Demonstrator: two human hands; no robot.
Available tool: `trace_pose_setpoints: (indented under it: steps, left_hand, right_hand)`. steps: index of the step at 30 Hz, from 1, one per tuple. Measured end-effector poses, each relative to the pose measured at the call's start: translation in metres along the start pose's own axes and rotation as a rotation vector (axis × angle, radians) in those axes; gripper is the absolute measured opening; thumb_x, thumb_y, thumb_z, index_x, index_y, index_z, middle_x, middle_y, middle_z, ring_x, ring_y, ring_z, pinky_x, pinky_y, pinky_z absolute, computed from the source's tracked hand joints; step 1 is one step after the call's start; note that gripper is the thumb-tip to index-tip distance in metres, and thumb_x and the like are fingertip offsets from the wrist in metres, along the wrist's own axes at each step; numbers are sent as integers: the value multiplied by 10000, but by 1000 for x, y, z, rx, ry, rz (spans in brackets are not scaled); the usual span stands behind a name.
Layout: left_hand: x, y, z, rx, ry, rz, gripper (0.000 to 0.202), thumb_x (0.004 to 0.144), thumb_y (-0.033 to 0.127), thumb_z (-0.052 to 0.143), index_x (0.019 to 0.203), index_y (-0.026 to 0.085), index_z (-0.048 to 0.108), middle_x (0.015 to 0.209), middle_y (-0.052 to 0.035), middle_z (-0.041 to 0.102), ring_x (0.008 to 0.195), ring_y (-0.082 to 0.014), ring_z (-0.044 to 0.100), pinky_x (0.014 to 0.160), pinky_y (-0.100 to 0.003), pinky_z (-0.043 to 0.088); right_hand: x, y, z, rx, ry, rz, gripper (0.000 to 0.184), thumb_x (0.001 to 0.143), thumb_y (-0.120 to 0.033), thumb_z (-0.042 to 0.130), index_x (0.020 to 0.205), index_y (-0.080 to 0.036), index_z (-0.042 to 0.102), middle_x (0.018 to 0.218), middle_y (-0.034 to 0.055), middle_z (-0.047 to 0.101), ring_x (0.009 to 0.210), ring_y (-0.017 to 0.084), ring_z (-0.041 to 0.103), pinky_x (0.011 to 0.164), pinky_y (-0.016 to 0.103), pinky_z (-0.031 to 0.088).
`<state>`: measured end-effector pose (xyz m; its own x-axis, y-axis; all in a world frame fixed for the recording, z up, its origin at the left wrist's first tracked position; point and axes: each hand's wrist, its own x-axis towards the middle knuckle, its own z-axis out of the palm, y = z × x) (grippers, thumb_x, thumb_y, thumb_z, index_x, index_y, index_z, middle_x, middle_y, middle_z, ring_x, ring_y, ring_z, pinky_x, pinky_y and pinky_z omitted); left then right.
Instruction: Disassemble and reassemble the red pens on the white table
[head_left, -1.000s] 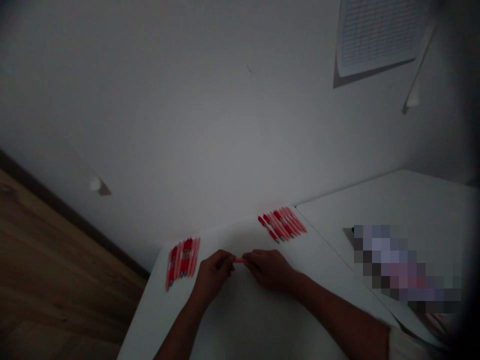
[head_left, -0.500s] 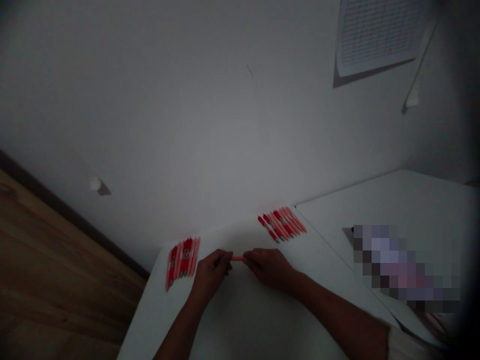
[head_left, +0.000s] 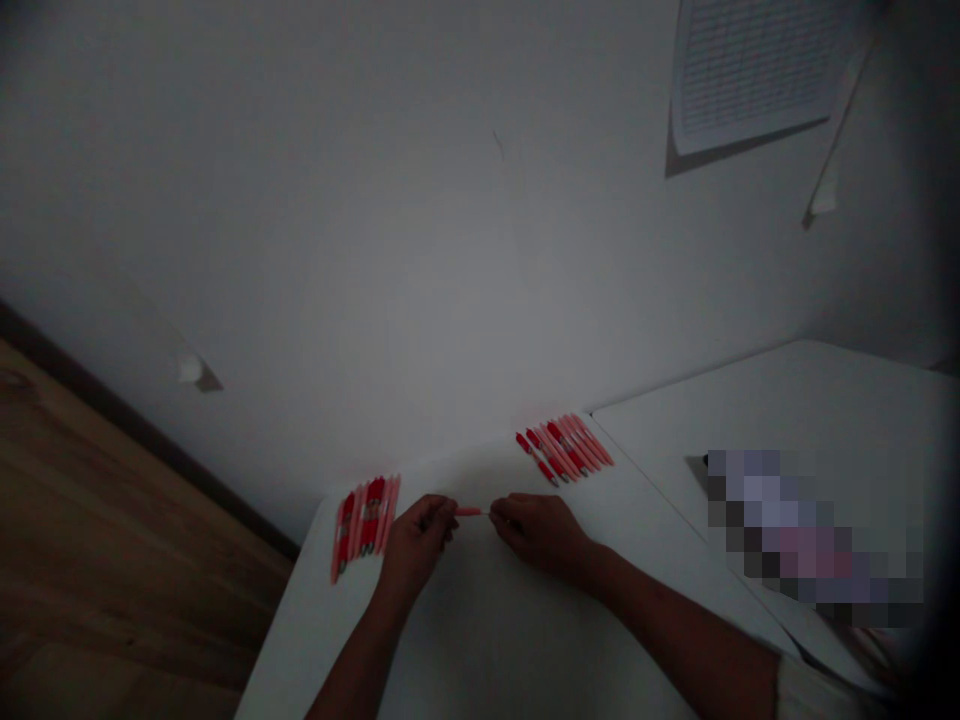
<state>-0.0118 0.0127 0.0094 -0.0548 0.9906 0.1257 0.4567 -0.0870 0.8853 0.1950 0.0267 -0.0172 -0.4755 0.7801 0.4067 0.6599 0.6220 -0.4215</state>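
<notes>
Above the white table, a pink pen lies level between my two hands. My left hand is closed, its thumb and fingers pinching the pen's pink barrel. A short, thin, pale length shows at the barrel's right end and runs to the fingertips of my right hand. That hand is closed in a pinch; whatever part of the pen is inside its fingers is hidden. Beside my left hand lies a row of pink and red pens. A second row of pens lies beyond my right hand.
The white table meets a pale wall behind the pens. On the right is a blurred-out object near a seam in the tabletop. A printed sheet hangs on the wall. Wooden boards are at the left.
My hands have drawn slightly apart. A thin pale length now shows between the pink barrel and my right fingertips, where only pink showed before. Both pen rows stay put.
</notes>
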Motion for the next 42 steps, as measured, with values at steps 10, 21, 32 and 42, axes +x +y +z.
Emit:
trace_pose_setpoints:
  steps: [10,21,32,42]
  left_hand:
    - [7,-20,-5,-72,46,48,293,830,459,538,800,181,623,595,28,530,511,-107,471,473,-209,355]
    - [8,-20,-6,-62,98,22,319,802,488,541,724,185,603,530,47,475,463,-101,430,455,-209,319]
    - [9,-19,-9,-3,110,26,311,823,472,505,720,190,584,550,45,438,480,-110,409,461,-215,307]
    - [10,-25,-10,2,132,30,314,823,474,504,726,186,583,560,40,448,482,-111,413,464,-214,313]
  right_hand:
    - [0,2,1,1,-1,4,226,931,-310,421,922,-218,628,782,11,664,666,118,582,577,231,289]
    - [1,0,-2,5,-28,19,239,932,-308,419,924,-209,636,776,16,659,676,119,576,587,232,293]
    - [1,0,-1,-16,-26,22,233,933,-313,419,913,-214,628,777,11,659,667,117,578,573,235,285]
    - [1,0,-2,-18,-16,25,229,930,-305,423,898,-212,630,772,7,659,658,113,575,568,233,277]
